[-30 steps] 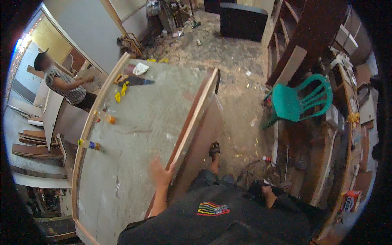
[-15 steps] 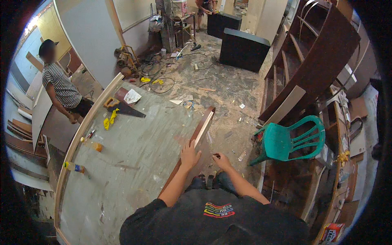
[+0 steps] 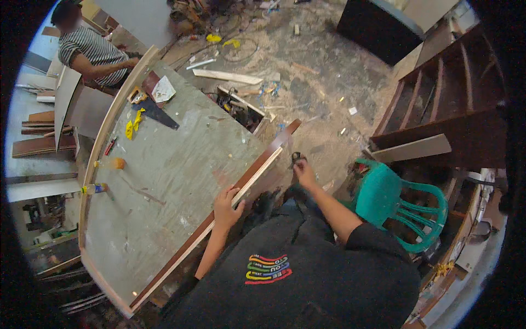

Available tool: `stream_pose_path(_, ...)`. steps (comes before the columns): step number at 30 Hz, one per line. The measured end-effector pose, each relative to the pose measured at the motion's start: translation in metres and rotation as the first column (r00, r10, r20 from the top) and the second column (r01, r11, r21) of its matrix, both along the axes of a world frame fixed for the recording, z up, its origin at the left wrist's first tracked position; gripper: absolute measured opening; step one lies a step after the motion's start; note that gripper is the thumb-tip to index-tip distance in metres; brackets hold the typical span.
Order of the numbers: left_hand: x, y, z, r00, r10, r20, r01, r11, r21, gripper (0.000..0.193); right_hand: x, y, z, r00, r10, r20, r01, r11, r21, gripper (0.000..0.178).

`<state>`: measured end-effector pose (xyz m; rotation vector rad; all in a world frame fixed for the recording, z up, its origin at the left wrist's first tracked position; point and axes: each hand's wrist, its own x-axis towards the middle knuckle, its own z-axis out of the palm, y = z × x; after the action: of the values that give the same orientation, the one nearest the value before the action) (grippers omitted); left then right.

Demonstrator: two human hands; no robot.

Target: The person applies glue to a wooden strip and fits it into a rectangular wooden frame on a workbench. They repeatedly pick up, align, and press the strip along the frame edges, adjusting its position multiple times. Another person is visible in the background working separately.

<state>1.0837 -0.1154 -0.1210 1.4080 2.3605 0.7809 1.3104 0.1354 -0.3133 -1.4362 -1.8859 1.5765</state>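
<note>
A long narrow brown board [image 3: 253,174] with a pale edge lies along the near right side of the grey-green worktable [image 3: 175,159]. My left hand [image 3: 226,208] straddles it, fingers over the top and thumb on the near side. Past the board, over the floor, my right hand [image 3: 304,174] is closed around a small dark object [image 3: 297,157] whose kind I cannot make out. Towards the table's far left corner lie a handsaw [image 3: 157,113], a yellow cloth or glove [image 3: 132,125] and a slim red tool [image 3: 111,146].
Two bottles [image 3: 112,163] lie by the table's left rim. A person in a striped shirt [image 3: 96,55] stands beyond it. To my right are a green plastic chair [image 3: 381,192] and a dark shelf unit [image 3: 438,96]. A black cabinet [image 3: 378,30] and wood scraps [image 3: 227,76] occupy the floor.
My view has swung lower, showing more of the board. My right hand has moved forward, away from my body, and a dark object now shows in it. My left hand stays on the board.
</note>
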Motion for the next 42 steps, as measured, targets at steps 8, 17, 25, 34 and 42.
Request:
stream_pose_path(8,0.018,0.048,-0.018,0.887,0.462,0.014,-0.459,0.883,-0.095,0.033,-0.1,0.143,0.101,0.874,0.199,0.443,-0.271,0.957,0.105,0.06)
stream_pose_path(17,0.01,0.049,-0.023,0.732,0.652,0.197,-0.643,0.757,-0.117,0.022,-0.191,0.181,0.095,0.587,0.764,0.267,-0.807,0.577,0.124,0.077)
stream_pose_path(25,0.011,0.051,-0.021,0.688,0.703,0.182,-0.675,0.711,-0.196,0.024,-0.183,0.144,0.163,0.107,0.972,0.21,-0.993,0.114,-0.025,0.085)
stream_pose_path(34,0.015,0.053,-0.01,0.658,0.733,0.172,-0.704,0.68,-0.205,0.024,-0.166,0.109,0.157,0.213,0.891,0.402,-0.976,0.213,0.045,0.084)
stream_pose_path(42,0.011,0.051,-0.019,0.722,0.69,0.057,-0.685,0.724,-0.078,0.027,-0.167,0.103,0.163,0.205,0.819,0.536,-0.976,0.213,0.048,0.087)
